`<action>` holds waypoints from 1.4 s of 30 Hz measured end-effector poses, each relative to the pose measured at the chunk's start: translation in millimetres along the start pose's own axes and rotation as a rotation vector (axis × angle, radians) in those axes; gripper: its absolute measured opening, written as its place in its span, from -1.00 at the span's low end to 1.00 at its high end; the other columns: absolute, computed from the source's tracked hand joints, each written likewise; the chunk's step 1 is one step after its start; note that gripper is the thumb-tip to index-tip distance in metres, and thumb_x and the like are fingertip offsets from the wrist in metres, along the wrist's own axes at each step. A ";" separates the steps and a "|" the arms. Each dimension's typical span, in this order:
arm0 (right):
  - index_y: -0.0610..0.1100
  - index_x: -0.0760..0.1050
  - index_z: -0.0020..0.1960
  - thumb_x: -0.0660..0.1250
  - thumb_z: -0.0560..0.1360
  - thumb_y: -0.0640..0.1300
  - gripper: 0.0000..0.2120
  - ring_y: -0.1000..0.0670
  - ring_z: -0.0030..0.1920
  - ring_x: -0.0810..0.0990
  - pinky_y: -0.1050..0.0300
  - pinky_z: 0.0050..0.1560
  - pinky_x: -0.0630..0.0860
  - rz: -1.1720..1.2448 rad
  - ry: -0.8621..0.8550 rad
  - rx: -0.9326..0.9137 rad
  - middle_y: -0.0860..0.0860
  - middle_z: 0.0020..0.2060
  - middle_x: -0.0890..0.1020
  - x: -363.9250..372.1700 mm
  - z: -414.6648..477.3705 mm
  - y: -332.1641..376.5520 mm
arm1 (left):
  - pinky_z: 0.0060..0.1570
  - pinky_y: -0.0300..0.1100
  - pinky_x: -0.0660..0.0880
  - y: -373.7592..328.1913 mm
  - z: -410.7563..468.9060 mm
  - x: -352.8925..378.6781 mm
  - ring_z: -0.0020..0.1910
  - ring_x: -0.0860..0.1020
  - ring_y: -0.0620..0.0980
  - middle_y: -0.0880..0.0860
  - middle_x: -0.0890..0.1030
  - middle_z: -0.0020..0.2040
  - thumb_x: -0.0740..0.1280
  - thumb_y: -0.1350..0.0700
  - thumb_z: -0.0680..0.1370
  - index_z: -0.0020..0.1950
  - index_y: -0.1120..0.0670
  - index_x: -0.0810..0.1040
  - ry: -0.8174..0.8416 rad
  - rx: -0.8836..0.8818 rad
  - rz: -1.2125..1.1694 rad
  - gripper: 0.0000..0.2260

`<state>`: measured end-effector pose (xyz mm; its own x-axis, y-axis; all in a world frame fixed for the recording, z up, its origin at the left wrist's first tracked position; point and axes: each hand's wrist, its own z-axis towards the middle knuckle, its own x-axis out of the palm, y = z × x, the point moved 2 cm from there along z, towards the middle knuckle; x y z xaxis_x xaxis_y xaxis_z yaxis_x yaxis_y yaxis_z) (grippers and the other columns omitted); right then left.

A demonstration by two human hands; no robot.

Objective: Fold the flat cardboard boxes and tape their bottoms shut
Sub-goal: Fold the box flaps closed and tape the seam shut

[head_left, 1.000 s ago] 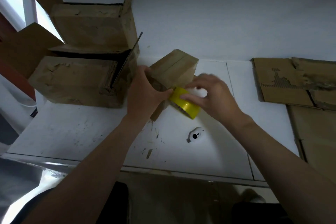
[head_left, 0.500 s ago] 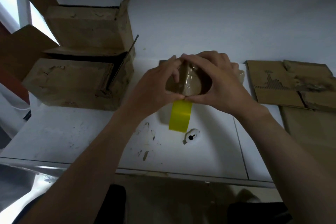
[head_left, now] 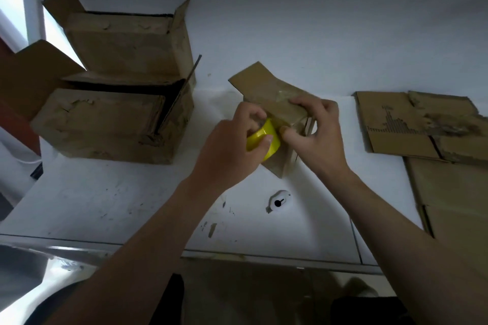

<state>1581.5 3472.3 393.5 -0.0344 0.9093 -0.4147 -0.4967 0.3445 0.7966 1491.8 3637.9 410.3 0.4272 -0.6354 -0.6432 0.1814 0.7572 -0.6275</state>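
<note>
A small brown cardboard box (head_left: 272,95) stands tilted on the white table (head_left: 105,206), with shiny clear tape across its upper face. My left hand (head_left: 232,145) grips a yellow tape roll (head_left: 261,138) against the box's near-left side. My right hand (head_left: 317,134) holds the box from the right, fingers curled over its top edge and thumb pressing near the roll. The box's lower part is partly hidden behind both hands.
Two larger folded cardboard boxes (head_left: 121,82) are stacked at the back left, flaps up. Flat cardboard sheets (head_left: 422,126) lie at the right, reaching toward the near edge. A small white round object (head_left: 278,200) lies in front of my hands. A white wall stands behind the table.
The box has come back down from in front of me to the table. The tape roll, which hung below my hands, is now in my left hand against the box's side.
</note>
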 end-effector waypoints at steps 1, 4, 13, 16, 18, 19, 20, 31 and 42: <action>0.08 0.51 0.27 0.45 0.32 0.04 -0.49 0.31 0.14 0.44 0.46 0.10 0.38 -0.014 0.020 -0.004 -0.04 0.20 0.37 3.8 -1.0 -1.8 | -0.28 -0.36 0.44 0.8 -4.0 3.2 -0.16 0.60 -0.19 -0.12 0.61 -0.14 0.42 0.02 0.54 0.11 -0.14 0.32 0.009 -0.041 -0.029 -0.70; 0.05 0.42 0.29 0.41 0.38 0.22 -0.46 0.10 0.22 0.45 0.29 0.22 0.42 -0.056 0.013 -0.011 0.00 0.22 0.31 14.1 -1.8 -5.0 | -0.29 -0.11 0.57 -3.1 -12.5 10.6 -0.23 0.59 -0.12 -0.08 0.59 -0.12 0.39 -0.03 0.59 0.09 -0.12 0.24 0.015 -0.005 0.029 -0.70; -0.10 0.42 0.32 0.38 0.51 0.23 -0.47 -0.06 0.06 0.53 0.12 0.14 0.49 -0.203 0.032 -0.082 -0.06 0.20 0.33 12.8 4.3 -11.7 | -0.26 0.04 0.64 -3.0 7.1 2.3 -0.31 0.64 -0.06 -0.13 0.67 -0.13 0.39 -0.17 0.50 0.07 -0.23 0.29 0.112 -0.172 0.057 -0.70; -0.08 0.41 0.32 0.38 0.52 0.23 -0.47 -0.01 0.04 0.52 0.23 0.10 0.45 -0.194 0.048 -0.065 -0.03 0.21 0.32 11.2 5.0 -14.1 | -0.23 -0.02 0.64 11.6 9.0 -4.4 -0.34 0.64 -0.06 -0.09 0.66 0.01 0.37 -0.15 0.55 0.21 -0.23 0.34 0.136 -0.262 0.152 -0.70; -0.05 0.40 0.32 0.38 0.51 0.25 -0.46 0.01 0.06 0.51 0.29 0.09 0.41 -0.186 0.062 -0.056 -0.01 0.21 0.31 12.2 4.7 -13.8 | -0.21 0.01 0.66 18.6 7.6 -5.1 -0.35 0.66 -0.06 -0.07 0.65 0.01 0.34 -0.14 0.58 0.21 -0.22 0.45 0.162 -0.314 0.118 -0.78; -0.04 0.39 0.33 0.37 0.50 0.26 -0.46 0.02 0.07 0.51 0.29 0.10 0.41 -0.176 0.066 -0.042 -0.01 0.22 0.31 12.4 5.1 -13.2 | -0.22 -0.01 0.66 19.1 7.5 -4.5 -0.36 0.66 -0.07 -0.09 0.66 -0.02 0.31 -0.15 0.59 0.16 -0.22 0.50 0.161 -0.289 0.137 -0.83; -0.03 0.39 0.34 0.38 0.50 0.27 -0.45 0.02 0.09 0.51 0.28 0.12 0.42 -0.162 0.067 -0.026 -0.01 0.23 0.32 12.0 6.0 -12.8 | -0.24 -0.03 0.65 18.4 8.0 -3.4 -0.38 0.65 -0.09 -0.10 0.67 -0.06 0.29 -0.15 0.59 0.13 -0.20 0.53 0.154 -0.258 0.158 -0.86; 0.02 0.48 0.04 0.43 0.49 0.21 -0.69 0.06 -0.05 0.52 0.13 -0.07 0.48 -0.286 0.032 -0.146 0.07 0.01 0.53 -35.8 -14.1 -19.6 | -0.30 0.02 0.67 24.7 11.3 4.6 -0.36 0.67 -0.09 -0.12 0.66 -0.03 0.31 -0.12 0.60 0.04 -0.20 0.59 0.153 -0.290 0.044 -0.91; 0.21 0.51 0.35 0.30 0.56 0.25 -0.62 -0.09 0.10 0.63 -0.03 0.13 0.57 -0.734 0.805 -0.019 -0.01 0.13 0.66 -3.7 -63.4 -40.6 | -0.37 -0.25 0.50 23.6 6.1 9.9 -0.42 0.65 -0.17 -0.16 0.64 -0.02 0.27 -0.09 0.63 0.10 -0.16 0.60 0.159 -0.294 0.032 -0.86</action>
<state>1546.8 3440.2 334.8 -0.2786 0.0619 -0.9584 -0.6412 0.7309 0.2336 1505.6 3650.4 391.9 0.2810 -0.6455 -0.7102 -0.1034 0.7153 -0.6911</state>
